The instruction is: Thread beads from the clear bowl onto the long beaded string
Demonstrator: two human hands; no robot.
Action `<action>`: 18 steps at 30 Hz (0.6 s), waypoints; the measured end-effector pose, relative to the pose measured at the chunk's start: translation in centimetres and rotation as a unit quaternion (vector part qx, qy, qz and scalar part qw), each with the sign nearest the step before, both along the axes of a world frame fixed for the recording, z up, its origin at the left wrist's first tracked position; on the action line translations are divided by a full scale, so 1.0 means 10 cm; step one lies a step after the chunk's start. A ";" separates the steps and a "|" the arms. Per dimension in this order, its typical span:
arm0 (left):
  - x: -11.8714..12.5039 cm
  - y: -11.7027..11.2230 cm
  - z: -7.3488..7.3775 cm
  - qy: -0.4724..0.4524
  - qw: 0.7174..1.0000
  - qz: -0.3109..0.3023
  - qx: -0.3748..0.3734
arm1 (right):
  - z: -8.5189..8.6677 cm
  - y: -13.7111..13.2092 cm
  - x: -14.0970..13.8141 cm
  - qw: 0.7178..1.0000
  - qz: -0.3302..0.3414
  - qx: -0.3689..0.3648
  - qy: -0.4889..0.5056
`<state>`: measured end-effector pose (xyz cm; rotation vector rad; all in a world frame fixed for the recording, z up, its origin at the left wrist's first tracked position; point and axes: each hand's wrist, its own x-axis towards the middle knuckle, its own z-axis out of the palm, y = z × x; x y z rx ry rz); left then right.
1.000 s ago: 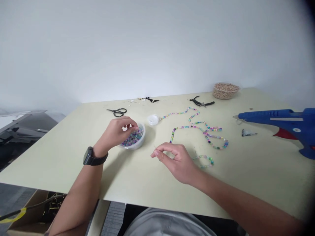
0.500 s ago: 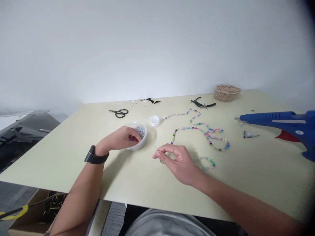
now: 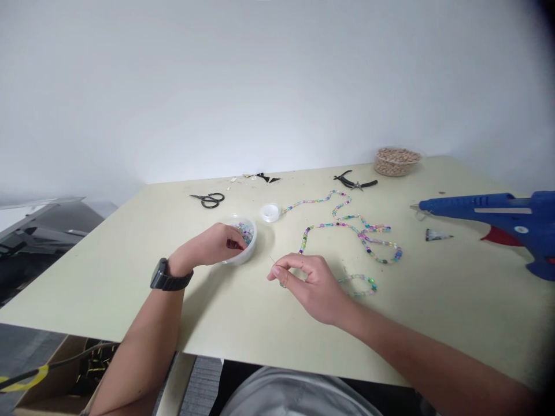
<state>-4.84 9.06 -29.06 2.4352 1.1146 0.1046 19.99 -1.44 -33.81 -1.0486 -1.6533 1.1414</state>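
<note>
My left hand, with a black watch on the wrist, reaches into a small white bowl of coloured beads, fingertips curled down among them. My right hand rests on the table to the right of the bowl, thumb and forefinger pinched on a thin needle that points up and left. A long strand of coloured beads winds across the table behind and to the right of my right hand, ending in a small loop beside my wrist.
A white thread spool sits behind the bowl. Black scissors, black pliers and a tub of tan beads lie along the back. A blue glue gun stands at the right edge. A cardboard box sits under the table's left.
My left hand has dropped from above the bowl's rim down into the beads. My right hand has kept its pinch and barely moved.
</note>
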 end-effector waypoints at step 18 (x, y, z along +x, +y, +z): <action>-0.05 0.01 0.05 -0.119 0.986 0.113 0.031 | 0.06 0.08 0.06 0.992 0.029 -0.081 0.097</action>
